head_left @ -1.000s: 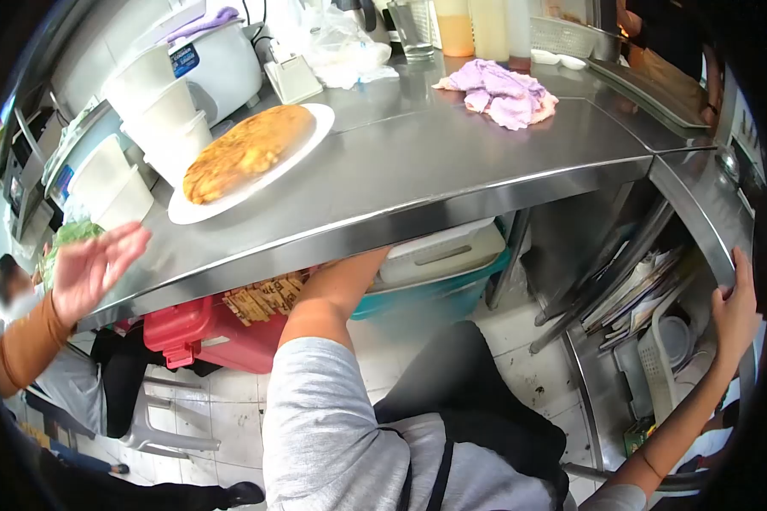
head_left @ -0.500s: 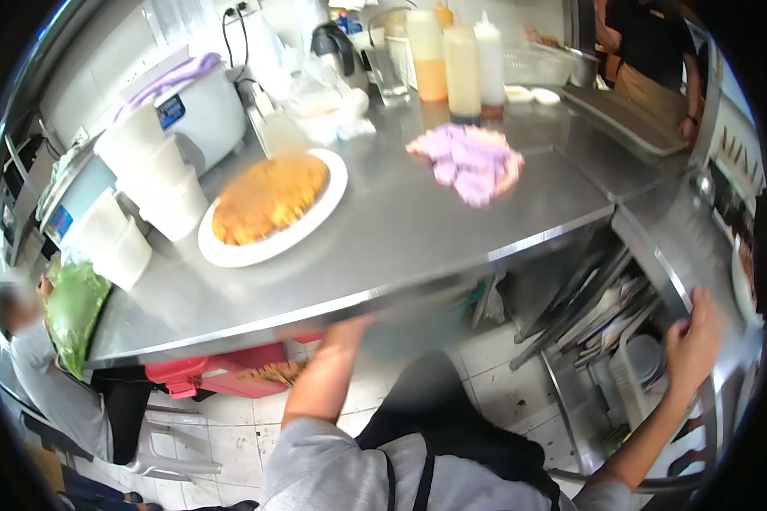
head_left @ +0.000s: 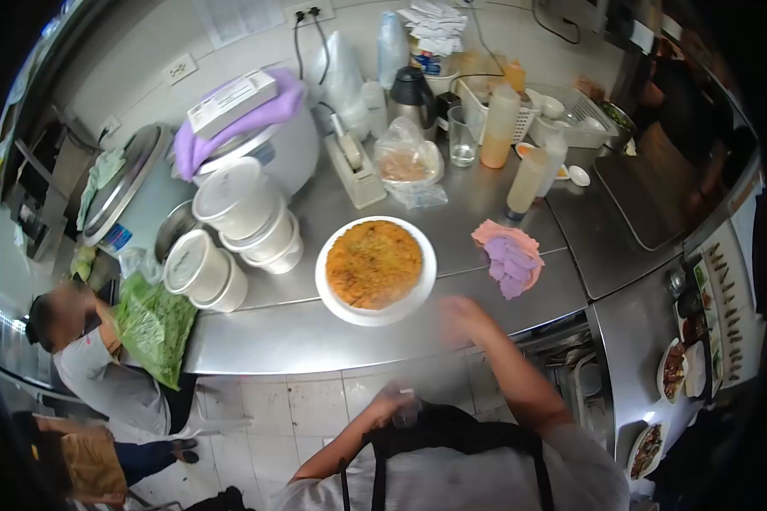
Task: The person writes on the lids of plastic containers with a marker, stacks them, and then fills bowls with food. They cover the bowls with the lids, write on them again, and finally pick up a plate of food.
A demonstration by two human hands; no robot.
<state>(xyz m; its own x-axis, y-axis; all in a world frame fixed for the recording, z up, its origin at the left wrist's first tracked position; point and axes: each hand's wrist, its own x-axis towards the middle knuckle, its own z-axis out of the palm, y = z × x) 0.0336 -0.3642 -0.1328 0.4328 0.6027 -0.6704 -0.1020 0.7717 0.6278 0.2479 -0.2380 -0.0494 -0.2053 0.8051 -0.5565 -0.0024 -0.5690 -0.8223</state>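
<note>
My left hand (head_left: pixel 389 404) is low in front of my apron, its fingers closed on a small clear plastic container (head_left: pixel 408 414) whose details are hard to make out. Smeared by motion, my right hand (head_left: pixel 464 322) hangs over the front edge of the steel counter (head_left: pixel 264 341), so its fingers cannot be read. Just left of that hand, a round golden-brown flat cake (head_left: pixel 373 264), like a tortilla or fritter, lies on a white plate (head_left: pixel 429 271). Beyond the hand is a crumpled purple and pink cloth (head_left: pixel 511 258).
Lidded white tubs (head_left: pixel 234 200) are stacked at the left, near a bag of greens (head_left: pixel 153 328) and a seated person (head_left: pixel 111 375). Squeeze bottles (head_left: pixel 500 128), a glass (head_left: pixel 463 136) and a thermos (head_left: pixel 412 102) stand behind. A tray (head_left: pixel 643 200) and filled dishes (head_left: pixel 645 450) are at the right.
My right hand has come from the drawer area at the right to the counter's front edge. My left hand has drawn back from below the counter, now with a clear container. The view has shifted.
</note>
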